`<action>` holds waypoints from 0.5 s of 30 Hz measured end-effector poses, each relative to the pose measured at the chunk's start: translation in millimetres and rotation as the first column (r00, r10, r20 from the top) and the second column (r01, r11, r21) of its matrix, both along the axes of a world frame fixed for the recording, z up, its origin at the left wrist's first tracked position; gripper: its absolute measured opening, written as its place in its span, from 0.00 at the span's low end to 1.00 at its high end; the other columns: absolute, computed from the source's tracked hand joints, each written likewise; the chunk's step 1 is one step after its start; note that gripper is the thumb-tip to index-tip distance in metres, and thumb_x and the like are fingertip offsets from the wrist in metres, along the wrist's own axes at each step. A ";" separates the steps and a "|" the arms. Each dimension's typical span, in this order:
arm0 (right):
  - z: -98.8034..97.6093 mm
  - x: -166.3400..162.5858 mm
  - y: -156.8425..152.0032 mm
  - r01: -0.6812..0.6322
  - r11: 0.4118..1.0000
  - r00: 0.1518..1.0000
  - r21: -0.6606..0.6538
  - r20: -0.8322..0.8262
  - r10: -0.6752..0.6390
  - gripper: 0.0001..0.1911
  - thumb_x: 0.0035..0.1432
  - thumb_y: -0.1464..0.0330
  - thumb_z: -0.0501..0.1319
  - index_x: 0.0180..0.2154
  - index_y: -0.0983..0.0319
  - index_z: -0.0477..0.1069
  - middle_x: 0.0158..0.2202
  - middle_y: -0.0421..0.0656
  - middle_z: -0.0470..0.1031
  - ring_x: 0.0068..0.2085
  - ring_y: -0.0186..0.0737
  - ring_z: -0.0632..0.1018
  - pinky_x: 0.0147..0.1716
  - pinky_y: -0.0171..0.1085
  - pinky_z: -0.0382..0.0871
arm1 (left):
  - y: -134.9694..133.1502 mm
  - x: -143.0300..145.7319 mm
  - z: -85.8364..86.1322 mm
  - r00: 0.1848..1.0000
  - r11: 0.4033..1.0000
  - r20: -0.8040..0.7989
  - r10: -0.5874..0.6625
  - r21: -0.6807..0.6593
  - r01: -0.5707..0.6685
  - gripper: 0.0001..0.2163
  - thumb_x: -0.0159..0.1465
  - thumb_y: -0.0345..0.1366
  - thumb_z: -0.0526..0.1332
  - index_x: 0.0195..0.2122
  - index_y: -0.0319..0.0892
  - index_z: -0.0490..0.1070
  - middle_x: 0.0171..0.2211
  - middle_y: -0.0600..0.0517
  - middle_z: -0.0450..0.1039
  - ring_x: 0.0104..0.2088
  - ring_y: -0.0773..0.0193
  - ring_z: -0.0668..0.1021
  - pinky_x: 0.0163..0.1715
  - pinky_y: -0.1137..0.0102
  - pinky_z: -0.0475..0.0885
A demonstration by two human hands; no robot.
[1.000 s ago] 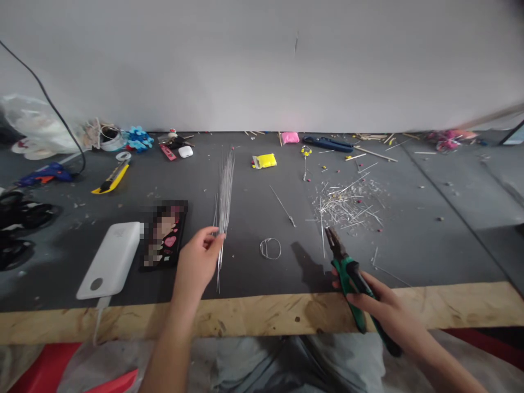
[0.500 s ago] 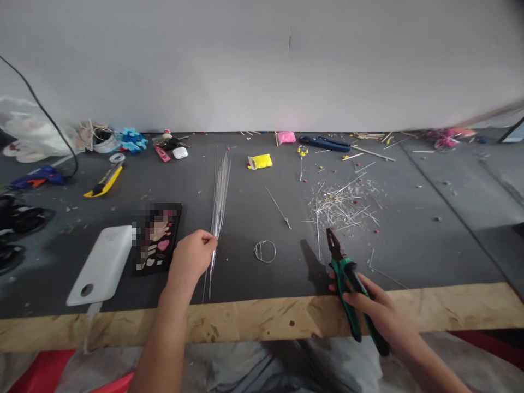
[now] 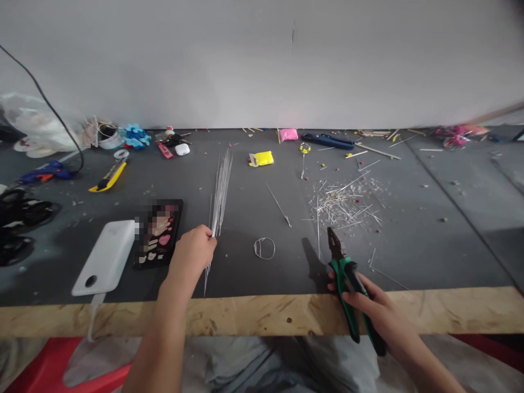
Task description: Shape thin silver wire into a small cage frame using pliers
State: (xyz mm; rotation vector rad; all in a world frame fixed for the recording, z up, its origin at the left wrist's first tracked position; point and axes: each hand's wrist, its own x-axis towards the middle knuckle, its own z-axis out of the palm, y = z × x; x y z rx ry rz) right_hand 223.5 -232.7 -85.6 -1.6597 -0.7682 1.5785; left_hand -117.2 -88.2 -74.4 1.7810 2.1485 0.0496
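At the lower end of a bundle of thin silver wires [image 3: 222, 183], my left hand [image 3: 194, 248] is closed in a pinch on some of the wire; how many strands is unclear. One strand stands slightly apart to the left of the bundle. Combination pliers [image 3: 345, 278] with green and black handles are in my right hand [image 3: 379, 311], jaws pointing away from me over the table. Between my hands lie a small wire ring [image 3: 264, 248] and a straight wire [image 3: 278, 204] with a twisted end. Beyond the pliers is a scattered heap of cut wire bits [image 3: 344, 202].
On the left are a white power bank [image 3: 104, 256], a dark patterned phone [image 3: 159, 234], a yellow utility knife [image 3: 110, 177] and a blue glue gun [image 3: 47, 172]. Yellow [image 3: 261, 159] and pink [image 3: 289, 134] packets lie farther back. A wooden strip [image 3: 262, 315] forms the front edge.
My left hand has pulled slightly toward me, and a strand now shows separate at the bundle's left. The view has shifted a little. My right hand still holds the pliers in the same place.
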 end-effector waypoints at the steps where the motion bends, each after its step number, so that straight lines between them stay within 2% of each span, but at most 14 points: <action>1: 0.4 0.3 -0.4 0.003 1.000 1.000 0.000 -0.005 -0.003 0.18 0.52 0.60 0.67 0.43 0.59 0.76 0.44 0.48 0.80 0.49 0.53 0.77 0.52 0.48 0.67 | 0.5 -1.2 -1.1 1.000 1.000 0.018 0.009 0.000 -0.009 0.08 0.57 0.36 0.57 0.34 0.44 0.75 0.33 0.43 0.81 0.38 0.49 0.80 0.33 0.65 0.67; 4: -0.1 2.0 -1.2 0.009 1.000 1.000 -0.012 -0.026 -0.009 0.18 0.52 0.59 0.67 0.44 0.59 0.76 0.44 0.47 0.80 0.50 0.53 0.77 0.53 0.48 0.66 | 0.6 -7.5 -4.2 0.994 0.999 0.102 0.032 -0.006 -0.031 0.11 0.57 0.37 0.58 0.38 0.42 0.75 0.35 0.44 0.81 0.37 0.53 0.80 0.34 0.66 0.69; 7: -2.3 3.7 -0.8 -0.006 1.000 1.000 -0.005 -0.017 0.006 0.20 0.52 0.58 0.67 0.45 0.59 0.76 0.45 0.48 0.80 0.50 0.52 0.77 0.53 0.46 0.67 | -2.2 -14.7 -3.8 0.978 0.998 0.203 0.056 -0.019 -0.053 0.14 0.58 0.39 0.56 0.41 0.39 0.74 0.35 0.44 0.80 0.31 0.57 0.81 0.32 0.68 0.71; 11: -1.4 3.0 0.8 -0.023 1.000 1.000 0.009 0.013 0.023 0.21 0.50 0.58 0.67 0.44 0.60 0.76 0.45 0.49 0.80 0.50 0.54 0.77 0.51 0.47 0.69 | -8.9 -17.7 4.5 0.944 0.993 0.307 0.119 -0.036 -0.114 0.15 0.58 0.40 0.56 0.41 0.37 0.74 0.30 0.47 0.79 0.24 0.62 0.78 0.28 0.69 0.71; 15: 4.7 0.6 2.2 -0.036 0.999 0.999 0.003 0.039 0.036 0.19 0.50 0.58 0.67 0.43 0.60 0.77 0.44 0.49 0.80 0.49 0.54 0.77 0.50 0.47 0.69 | -14.6 -14.2 10.8 0.825 0.970 0.512 0.240 -0.095 -0.223 0.13 0.55 0.38 0.59 0.38 0.37 0.74 0.26 0.51 0.75 0.23 0.65 0.76 0.27 0.70 0.71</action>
